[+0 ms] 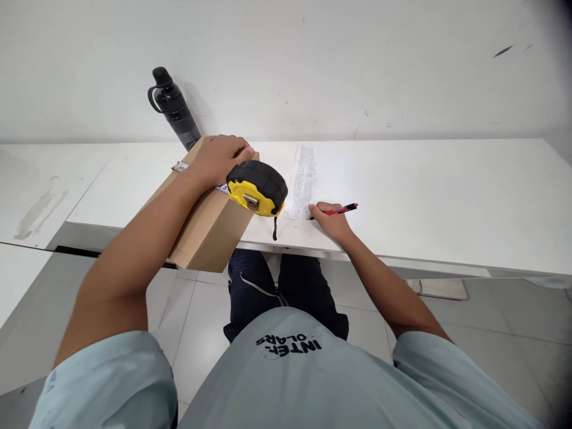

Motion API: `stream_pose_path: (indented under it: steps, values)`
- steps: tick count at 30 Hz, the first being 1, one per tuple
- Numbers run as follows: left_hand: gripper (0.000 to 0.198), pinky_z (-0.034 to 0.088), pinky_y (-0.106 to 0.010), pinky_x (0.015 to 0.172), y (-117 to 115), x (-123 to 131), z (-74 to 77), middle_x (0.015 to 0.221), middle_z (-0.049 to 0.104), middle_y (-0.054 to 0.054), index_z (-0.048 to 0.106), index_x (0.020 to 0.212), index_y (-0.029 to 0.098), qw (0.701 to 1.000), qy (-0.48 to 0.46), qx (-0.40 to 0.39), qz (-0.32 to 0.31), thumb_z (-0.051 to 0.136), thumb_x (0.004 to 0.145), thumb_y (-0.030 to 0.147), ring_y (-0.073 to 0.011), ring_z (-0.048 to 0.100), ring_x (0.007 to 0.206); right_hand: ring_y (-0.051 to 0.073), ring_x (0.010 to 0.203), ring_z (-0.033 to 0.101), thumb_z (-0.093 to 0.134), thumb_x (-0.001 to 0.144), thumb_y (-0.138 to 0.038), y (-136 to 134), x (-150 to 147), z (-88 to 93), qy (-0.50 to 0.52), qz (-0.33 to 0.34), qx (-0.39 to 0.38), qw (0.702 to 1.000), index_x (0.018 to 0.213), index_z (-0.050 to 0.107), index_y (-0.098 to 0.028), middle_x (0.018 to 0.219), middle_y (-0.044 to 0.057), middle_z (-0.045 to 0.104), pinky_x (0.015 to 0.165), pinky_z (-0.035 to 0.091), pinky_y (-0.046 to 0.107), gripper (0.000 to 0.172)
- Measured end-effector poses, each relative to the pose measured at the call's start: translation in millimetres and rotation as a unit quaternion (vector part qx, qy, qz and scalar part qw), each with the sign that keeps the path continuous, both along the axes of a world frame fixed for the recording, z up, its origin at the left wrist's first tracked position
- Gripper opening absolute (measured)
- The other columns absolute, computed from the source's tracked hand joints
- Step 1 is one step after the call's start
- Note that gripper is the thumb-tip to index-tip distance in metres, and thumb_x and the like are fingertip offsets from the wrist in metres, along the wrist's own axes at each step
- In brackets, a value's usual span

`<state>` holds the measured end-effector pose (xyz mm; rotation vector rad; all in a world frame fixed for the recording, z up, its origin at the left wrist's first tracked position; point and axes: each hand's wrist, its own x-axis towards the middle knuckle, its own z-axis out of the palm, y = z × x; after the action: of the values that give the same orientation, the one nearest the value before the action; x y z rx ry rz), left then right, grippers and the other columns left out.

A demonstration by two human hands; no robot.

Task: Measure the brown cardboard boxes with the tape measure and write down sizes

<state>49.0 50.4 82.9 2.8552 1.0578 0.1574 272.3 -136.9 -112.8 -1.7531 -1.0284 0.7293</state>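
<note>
A brown cardboard box [214, 229] sits at the front of the white table and juts past its edge. Across its top runs the blade of a yellow and black tape measure [257, 189], whose case hangs at the box's right side. My left hand [223, 156] presses on the box beside the case, fingers curled over its far end and hiding part of the blade. In my right hand [330, 219] is a red and black pen [342, 210], held in a pinch. Its tip is by the lower edge of a paper sheet [304, 182] covered in handwriting.
Behind the box a dark water bottle [174, 107] leans on the white wall [357, 65]. The white table [429, 196] stretches to the right; its front edge passes just above my legs. At the left, a gap divides the table from another white surface [27, 268].
</note>
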Motion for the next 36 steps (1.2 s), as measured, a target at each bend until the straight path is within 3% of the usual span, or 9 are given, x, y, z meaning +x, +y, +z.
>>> stream_pose_path:
  steps: [5,12,19,25,31,36]
  values:
    - [0.04,0.04,-0.047,0.111,-5,1,4.5,0.127,0.077,-0.009,0.073,0.112,0.021,1.0,0.003,-0.003,0.004,0.038,0.109,0.039,-0.0271,0.066,0.122,0.02,0.07,0.055,0.059,0.087,-0.049,0,-1,3.6,0.003,0.004,0.003,1.0,0.054,0.041,-0.025,0.065,0.003,0.061,0.068,0.04,0.035,0.045]
    - [0.039,0.042,-0.042,0.111,-1,-1,-4.5,0.121,0.079,-0.003,0.074,0.107,0.025,1.0,-0.026,0.005,-0.005,0.039,0.111,0.041,-0.0203,0.065,0.114,0.017,0.066,0.051,0.06,0.087,-0.049,0,1,1.2,0.003,0.023,0.002,1.0,0.053,0.04,-0.025,0.063,0.002,0.059,0.065,0.037,0.034,0.046]
    - [0.039,0.044,-0.044,0.107,-8,3,6.7,0.127,0.078,-0.009,0.074,0.112,0.021,1.0,0.02,0.005,0.01,0.039,0.109,0.037,-0.0267,0.066,0.12,0.017,0.065,0.047,0.061,0.086,-0.048,0,2,-2.9,0.003,0.009,0.009,1.0,0.055,0.035,-0.025,0.06,0.0,0.053,0.065,0.037,0.033,0.047]
    - [0.039,0.044,-0.042,0.106,-11,2,10.0,0.126,0.078,-0.009,0.073,0.112,0.021,1.0,0.025,0.006,0.003,0.037,0.109,0.037,-0.0267,0.066,0.119,0.018,0.067,0.049,0.061,0.086,-0.05,0,0,-2.2,0.003,0.007,0.015,1.0,0.056,0.038,-0.025,0.061,0.0,0.051,0.067,0.038,0.034,0.045]
    - [0.039,0.044,-0.041,0.104,-2,0,-0.4,0.12,0.08,-0.007,0.075,0.108,0.022,1.0,-0.009,0.008,-0.003,0.04,0.109,0.039,-0.0243,0.068,0.113,0.019,0.071,0.053,0.062,0.087,-0.053,0,0,-7.0,0.006,-0.034,0.034,0.999,0.06,0.041,-0.026,0.062,0.0,0.053,0.069,0.043,0.034,0.044]
    - [0.043,0.044,-0.04,0.104,8,-1,-12.9,0.115,0.08,-0.007,0.076,0.105,0.022,0.999,-0.041,0.018,-0.014,0.04,0.11,0.044,-0.0233,0.068,0.111,0.018,0.069,0.051,0.063,0.085,-0.052,1,2,-9.3,0.006,-0.021,0.026,0.999,0.059,0.041,-0.026,0.061,0.0,0.053,0.069,0.043,0.034,0.043]
